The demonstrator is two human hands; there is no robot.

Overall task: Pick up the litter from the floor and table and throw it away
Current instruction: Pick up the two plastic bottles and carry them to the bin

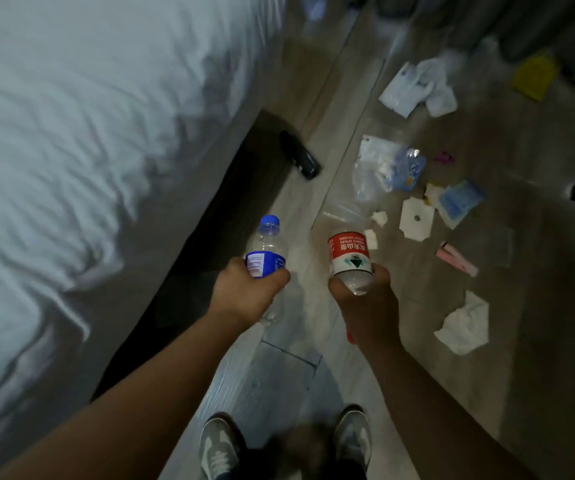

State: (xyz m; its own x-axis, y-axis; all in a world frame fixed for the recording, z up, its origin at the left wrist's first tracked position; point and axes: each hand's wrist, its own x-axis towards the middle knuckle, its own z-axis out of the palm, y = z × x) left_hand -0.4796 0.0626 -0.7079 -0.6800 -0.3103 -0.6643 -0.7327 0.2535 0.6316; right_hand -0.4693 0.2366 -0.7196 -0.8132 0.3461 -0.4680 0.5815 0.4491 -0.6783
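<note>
My left hand grips a clear plastic bottle with a blue cap and blue label, held above the floor. My right hand grips a clear bottle with a red and white label, its red cap end pointing down behind the hand. Litter lies on the wooden floor to the right: a crumpled white tissue, a pink wrapper, a white card with a hole, a blue packet, clear plastic bags and white bags.
A bed with a white rumpled duvet fills the left side, its dark base running along the floor. A black bottle-like object lies by the base. A yellow packet lies far right. My shoes show at the bottom.
</note>
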